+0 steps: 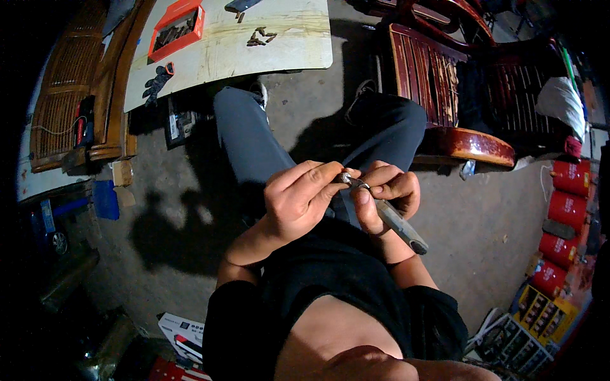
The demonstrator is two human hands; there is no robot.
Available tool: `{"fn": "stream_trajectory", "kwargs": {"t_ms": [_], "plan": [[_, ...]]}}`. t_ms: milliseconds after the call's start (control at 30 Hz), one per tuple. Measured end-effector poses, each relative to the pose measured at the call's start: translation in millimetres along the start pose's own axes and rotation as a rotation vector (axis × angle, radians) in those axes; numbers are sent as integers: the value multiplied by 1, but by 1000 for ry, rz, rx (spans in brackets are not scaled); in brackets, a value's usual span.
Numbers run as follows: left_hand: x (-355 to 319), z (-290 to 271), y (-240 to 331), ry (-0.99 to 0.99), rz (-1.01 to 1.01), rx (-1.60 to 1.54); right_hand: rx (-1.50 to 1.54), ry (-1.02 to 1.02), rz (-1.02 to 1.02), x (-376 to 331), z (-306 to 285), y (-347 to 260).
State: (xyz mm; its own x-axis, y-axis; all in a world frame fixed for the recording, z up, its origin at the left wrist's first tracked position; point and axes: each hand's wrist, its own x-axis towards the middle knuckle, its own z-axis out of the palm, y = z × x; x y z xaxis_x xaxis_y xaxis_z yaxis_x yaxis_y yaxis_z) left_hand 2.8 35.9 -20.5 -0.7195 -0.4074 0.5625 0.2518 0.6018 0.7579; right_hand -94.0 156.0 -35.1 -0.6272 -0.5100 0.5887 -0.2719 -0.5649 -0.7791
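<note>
Head view, both hands [343, 193] on grey tool [397, 223], wooden chair [445, 95] beyond knees

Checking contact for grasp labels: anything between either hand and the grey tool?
Nothing visible. The right hand is wrapped directly around the grey tool, and the left hand pinches the small metal piece at its tip. Both hands meet over the lap; no other object comes between them.
</note>
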Motion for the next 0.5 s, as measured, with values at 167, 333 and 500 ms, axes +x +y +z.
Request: {"fn": "stream_trajectory", "kwargs": {"t_ms": [167, 333, 500], "plan": [[-1, 1, 1, 1, -15, 5, -90, 13, 21, 1, 2, -2], [-1, 0, 2, -17, -44, -16, -149, -23, -11, 0, -3, -1], [-1, 2, 3, 0, -11, 32, -141, 28, 20, -1, -1, -1]]}}
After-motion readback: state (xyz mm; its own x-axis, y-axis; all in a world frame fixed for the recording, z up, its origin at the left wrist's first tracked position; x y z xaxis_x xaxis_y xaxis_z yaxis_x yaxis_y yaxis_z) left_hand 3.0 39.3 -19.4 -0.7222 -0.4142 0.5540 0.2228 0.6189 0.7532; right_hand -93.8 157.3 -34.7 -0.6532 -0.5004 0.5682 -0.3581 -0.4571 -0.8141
